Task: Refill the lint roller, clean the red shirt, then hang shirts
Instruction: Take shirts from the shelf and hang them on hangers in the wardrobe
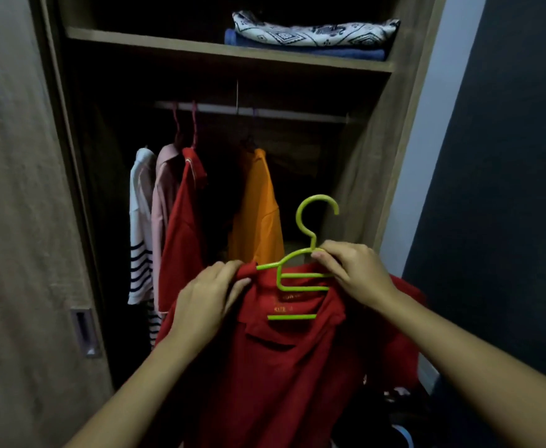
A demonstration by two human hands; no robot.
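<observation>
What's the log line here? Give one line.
step: red shirt onto green hanger | left hand: grips shirt | right hand: pinches hanger | rail: not yet hung

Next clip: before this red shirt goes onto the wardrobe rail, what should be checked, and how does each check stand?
1. Right hand pinches green hanger below its hook: ok.
2. Left hand grips red shirt near the collar: ok.
3. Shirt seated on both hanger arms: cannot tell, hands cover the ends.
4. Hook free of fabric: ok.
5. Bare space on rail right of orange shirt: ok.
</observation>
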